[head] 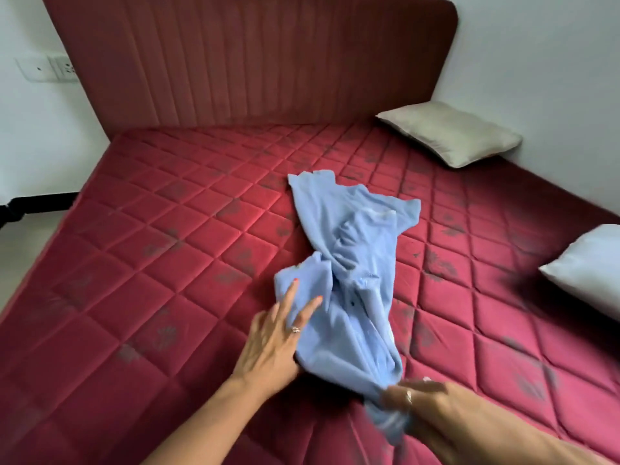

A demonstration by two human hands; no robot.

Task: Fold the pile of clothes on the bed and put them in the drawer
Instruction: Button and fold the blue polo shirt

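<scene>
Head view: blue shirt [349, 270] lies twisted mid-mattress [167, 263], below the beige pillow [449, 135]. Left hand [271, 344] rests on it, fingers [291, 293] spread; right hand [412, 397], blurred, bunches its near end. Risk: uneven pulling could deepen the twist, creasing the fold.
</scene>
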